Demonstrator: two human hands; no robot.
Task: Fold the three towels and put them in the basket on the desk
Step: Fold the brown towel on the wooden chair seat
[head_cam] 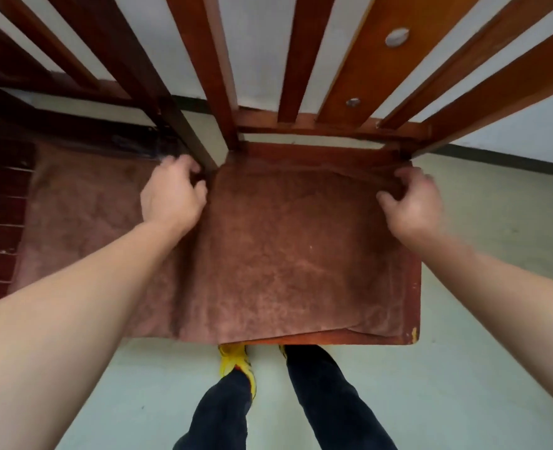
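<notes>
**Position**
- Towel (285, 254): spread flat on the chair seat (413, 287), with its near hem just short of the front edge. Brown cloth continues left onto a darker chair (2, 206) (one towel or two cannot be determined).
- Left grip (172, 193): fingers curled round the far-left corner, beside a back post (200, 147).
- Right grip (411, 203): pinching the far-right corner, with cloth bunched under the fingers.
- Basket and table: not in view.

**Probable step**
Draw the far edge toward the near hem for the first fold.

**Hazards**
1. Snagging. The left corner lies close against the post, so a sideways pull could catch it there.
2. Skewed fold. Unequal lift between the grips would leave the edges misaligned.
3. Slippage. The cloth spans both seats, and dragging one side could pull the rest off onto the floor (496, 222).
</notes>
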